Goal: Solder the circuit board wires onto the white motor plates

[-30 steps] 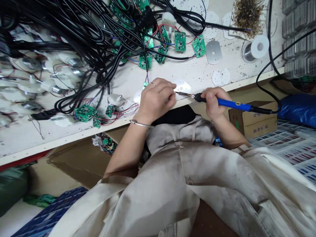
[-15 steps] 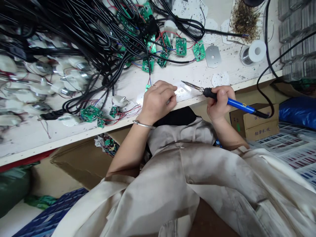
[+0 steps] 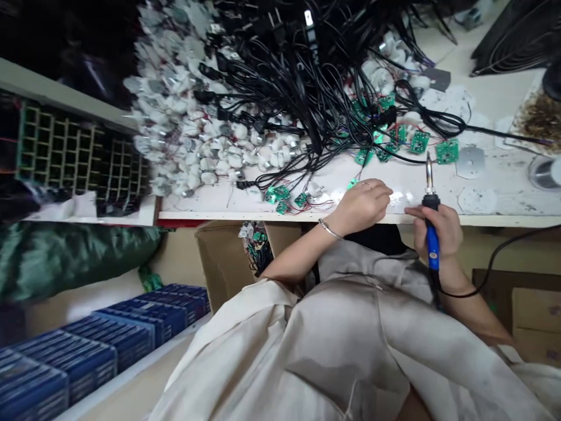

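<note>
A soldering iron (image 3: pixel 433 241) with a blue and black handle is gripped in my right hand (image 3: pixel 447 231), its metal tip pointing up and away from me. The index finger of that hand stretches to the left. My left hand (image 3: pixel 364 204) rests near the table's front edge with fingers curled together; whatever is between them is hidden. Just behind it, a small green circuit board (image 3: pixel 353 183) pokes out, partly covered by the hand. Beyond the iron's tip lies another green circuit board (image 3: pixel 447 152) with a black cable beside it.
Black power cords (image 3: pixel 302 88) are heaped across the table (image 3: pixel 210 206). A pile of small white motors (image 3: pixel 188 128) covers its left part. At right are a solder spool (image 3: pixel 543 172), white discs (image 3: pixel 475 200) and a grey plate (image 3: pixel 471 162). Blue boxes (image 3: pixel 127 327) stand lower left.
The view has swung left, bringing in more of the motor pile and the blue boxes. The soldering iron has turned from pointing left to pointing away from me. My left hand stays curled.
</note>
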`<state>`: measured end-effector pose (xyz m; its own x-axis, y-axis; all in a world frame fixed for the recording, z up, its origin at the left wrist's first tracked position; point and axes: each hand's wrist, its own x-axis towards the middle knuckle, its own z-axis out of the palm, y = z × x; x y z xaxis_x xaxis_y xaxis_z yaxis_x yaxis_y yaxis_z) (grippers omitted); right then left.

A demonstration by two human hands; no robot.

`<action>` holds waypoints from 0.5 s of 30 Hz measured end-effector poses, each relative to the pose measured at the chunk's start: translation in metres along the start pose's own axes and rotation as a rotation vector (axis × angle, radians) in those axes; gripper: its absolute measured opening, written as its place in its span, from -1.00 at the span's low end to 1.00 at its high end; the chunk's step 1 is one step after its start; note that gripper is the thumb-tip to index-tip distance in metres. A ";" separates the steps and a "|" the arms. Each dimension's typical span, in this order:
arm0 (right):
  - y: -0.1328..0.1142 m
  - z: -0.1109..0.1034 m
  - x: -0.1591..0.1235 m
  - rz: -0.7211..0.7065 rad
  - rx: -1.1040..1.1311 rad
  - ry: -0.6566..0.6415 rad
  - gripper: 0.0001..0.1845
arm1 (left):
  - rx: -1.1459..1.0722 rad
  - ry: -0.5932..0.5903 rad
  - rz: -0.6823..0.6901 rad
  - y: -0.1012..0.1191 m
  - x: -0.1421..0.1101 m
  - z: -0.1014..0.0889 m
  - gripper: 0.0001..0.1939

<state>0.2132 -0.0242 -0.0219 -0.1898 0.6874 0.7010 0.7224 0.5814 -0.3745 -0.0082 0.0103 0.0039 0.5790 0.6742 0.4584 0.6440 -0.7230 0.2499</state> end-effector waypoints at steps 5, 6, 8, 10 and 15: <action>-0.002 0.003 0.004 0.009 0.042 0.050 -0.73 | 0.088 0.038 -0.114 -0.019 -0.018 -0.047 -0.84; -0.003 0.003 0.006 -0.016 0.064 0.078 -0.67 | 0.114 0.088 -0.194 -0.032 -0.027 -0.064 -0.84; -0.004 0.004 0.009 -0.049 0.094 0.118 -0.53 | 0.208 0.181 -0.482 -0.064 -0.048 -0.101 -0.84; -0.004 0.005 0.010 -0.044 0.082 0.141 -0.48 | 0.326 0.246 -0.791 -0.098 -0.070 -0.137 -0.84; -0.005 0.006 0.015 -0.078 -0.015 0.155 -0.59 | 0.427 -0.011 -1.139 -0.154 -0.099 -0.189 -0.67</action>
<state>0.2022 -0.0143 -0.0133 -0.1418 0.5646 0.8131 0.7193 0.6230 -0.3072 -0.2592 0.0265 0.0810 -0.4219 0.8939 0.1515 0.8984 0.3896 0.2028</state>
